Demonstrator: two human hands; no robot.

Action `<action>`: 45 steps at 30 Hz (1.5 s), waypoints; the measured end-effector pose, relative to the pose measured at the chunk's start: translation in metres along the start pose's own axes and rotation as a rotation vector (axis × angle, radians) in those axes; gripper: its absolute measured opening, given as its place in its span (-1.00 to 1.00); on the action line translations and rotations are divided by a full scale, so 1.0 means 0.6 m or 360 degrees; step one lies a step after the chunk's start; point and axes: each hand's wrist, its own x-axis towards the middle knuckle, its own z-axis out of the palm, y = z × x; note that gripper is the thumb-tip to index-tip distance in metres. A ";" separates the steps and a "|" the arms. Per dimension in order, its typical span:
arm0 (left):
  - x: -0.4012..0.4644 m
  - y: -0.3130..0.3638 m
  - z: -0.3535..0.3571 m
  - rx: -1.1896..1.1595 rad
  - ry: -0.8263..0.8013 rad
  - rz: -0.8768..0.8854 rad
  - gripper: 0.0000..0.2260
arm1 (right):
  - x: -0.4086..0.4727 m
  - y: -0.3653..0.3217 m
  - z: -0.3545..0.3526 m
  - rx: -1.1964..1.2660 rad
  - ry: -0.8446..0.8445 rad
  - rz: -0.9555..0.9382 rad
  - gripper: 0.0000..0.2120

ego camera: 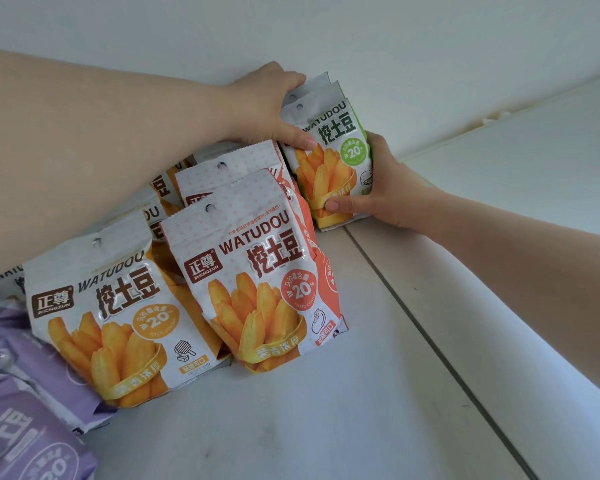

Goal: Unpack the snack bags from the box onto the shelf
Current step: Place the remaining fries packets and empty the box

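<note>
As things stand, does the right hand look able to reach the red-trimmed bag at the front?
Probably yes, once it lets go. The right hand grips the green-trimmed bags together with the left hand; the shelf beside the red-trimmed bag lies bare.

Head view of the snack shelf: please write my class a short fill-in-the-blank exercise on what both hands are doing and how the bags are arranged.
1. Both hands grip the stack of ____-trimmed snack bags.
2. The left hand holds the stack's ____ edge.
3. The right hand holds its ____ corner.
4. The bags at the far left edge are ____.

Missing words: green; top; bottom; purple
</note>
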 end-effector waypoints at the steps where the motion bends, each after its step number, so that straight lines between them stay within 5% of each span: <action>1: 0.000 -0.001 0.001 0.0007 0.0000 -0.0001 -0.09 | -0.001 0.000 -0.001 0.0015 -0.0008 0.0004 0.09; 7: -0.002 -0.003 0.002 0.0015 0.0033 0.0006 -0.12 | -0.004 0.000 -0.010 0.0139 -0.0008 0.0059 0.34; 16: -0.005 0.001 -0.005 -0.0045 0.0101 0.0045 -0.16 | -0.010 0.004 -0.013 0.0055 0.0007 0.0108 0.30; 33: -0.134 0.103 -0.077 -0.0095 0.0310 0.0093 -0.38 | -0.145 -0.120 -0.069 -0.0482 0.0460 0.0023 -0.28; 45: -0.408 0.250 -0.121 0.0029 0.0126 -0.0101 -0.46 | -0.371 -0.315 -0.079 -0.1337 0.0028 0.0197 -0.33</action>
